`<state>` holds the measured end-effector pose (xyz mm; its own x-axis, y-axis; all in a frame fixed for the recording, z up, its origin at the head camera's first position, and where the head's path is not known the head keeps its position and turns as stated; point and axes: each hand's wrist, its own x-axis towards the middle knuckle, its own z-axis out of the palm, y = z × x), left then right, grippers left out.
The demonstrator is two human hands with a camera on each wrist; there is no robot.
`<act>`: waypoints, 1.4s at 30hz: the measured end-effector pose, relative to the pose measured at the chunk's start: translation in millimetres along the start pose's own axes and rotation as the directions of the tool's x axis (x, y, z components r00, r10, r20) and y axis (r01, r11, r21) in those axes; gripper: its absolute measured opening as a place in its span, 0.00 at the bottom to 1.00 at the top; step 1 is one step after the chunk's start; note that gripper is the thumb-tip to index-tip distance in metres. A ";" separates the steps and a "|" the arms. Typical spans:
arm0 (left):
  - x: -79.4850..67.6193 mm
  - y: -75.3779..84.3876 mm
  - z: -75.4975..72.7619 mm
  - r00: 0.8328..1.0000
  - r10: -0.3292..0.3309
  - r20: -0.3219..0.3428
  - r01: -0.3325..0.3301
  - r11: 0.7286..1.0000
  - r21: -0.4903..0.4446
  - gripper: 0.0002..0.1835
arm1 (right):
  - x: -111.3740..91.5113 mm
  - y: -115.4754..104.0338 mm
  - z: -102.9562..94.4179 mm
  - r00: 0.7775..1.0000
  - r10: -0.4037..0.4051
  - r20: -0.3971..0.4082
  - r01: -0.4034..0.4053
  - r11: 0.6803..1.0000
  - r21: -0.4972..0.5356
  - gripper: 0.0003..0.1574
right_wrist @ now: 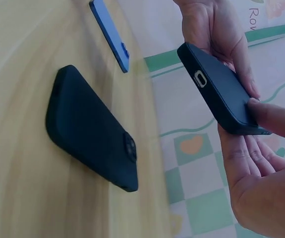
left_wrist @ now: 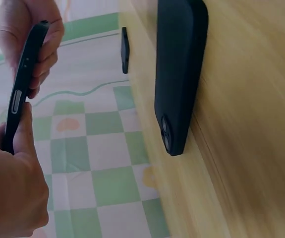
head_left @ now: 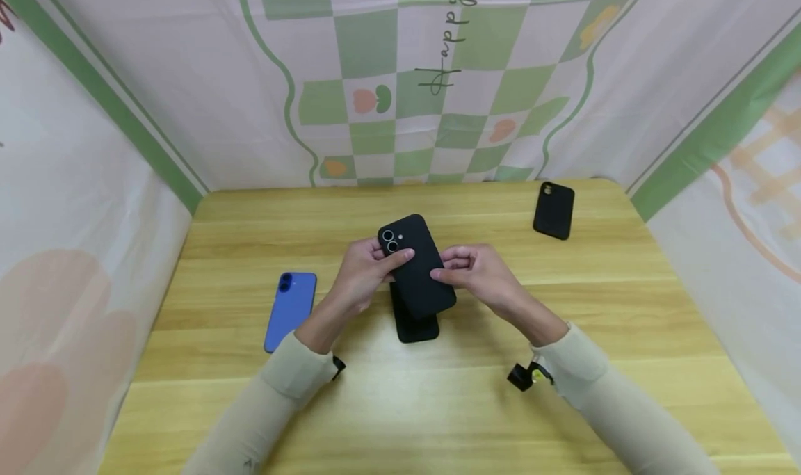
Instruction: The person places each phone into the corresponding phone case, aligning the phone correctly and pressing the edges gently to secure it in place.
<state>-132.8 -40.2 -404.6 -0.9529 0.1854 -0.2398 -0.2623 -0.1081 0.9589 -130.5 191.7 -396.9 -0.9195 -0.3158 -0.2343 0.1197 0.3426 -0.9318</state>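
A phone in a black case is held above the table, its back with two silver-ringed lenses facing up in the head view. My left hand pinches its left side, thumb on the back near the lenses. On the opposite edge, my right hand grips it between thumb and fingers. The right wrist view shows the end of the held phone with an oval port opening. Below lies a second black phone or case, partly hidden in the head view; its camera area appears in the left wrist view.
To the left on the wooden table lies a blue phone, lens side up. A black phone case with a camera cutout rests near the back right edge. Patterned cloth hangs behind the table.
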 end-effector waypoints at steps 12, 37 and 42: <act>19.4 -6.0 10.2 0.994 -0.066 0.084 0.061 0.996 0.062 0.16 | -3.8 18.8 -10.9 1.000 0.026 -0.016 -0.025 0.995 0.098 0.20; 60.0 -41.9 62.4 0.977 -0.190 0.094 0.166 0.961 0.219 0.11 | -14.6 70.8 -50.4 0.988 0.154 -0.012 -0.150 0.976 0.160 0.17; 61.9 -47.6 68.4 0.977 -0.195 0.081 0.165 0.944 0.286 0.09 | -16.9 80.0 -51.8 0.986 0.163 -0.021 -0.159 0.979 0.129 0.18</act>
<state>-168.9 43.3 -454.7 -0.8679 0.2812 -0.4094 -0.3615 0.2076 0.9090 -124.7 270.3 -453.0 -0.8955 -0.2367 -0.3769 0.3114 0.2718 -0.9106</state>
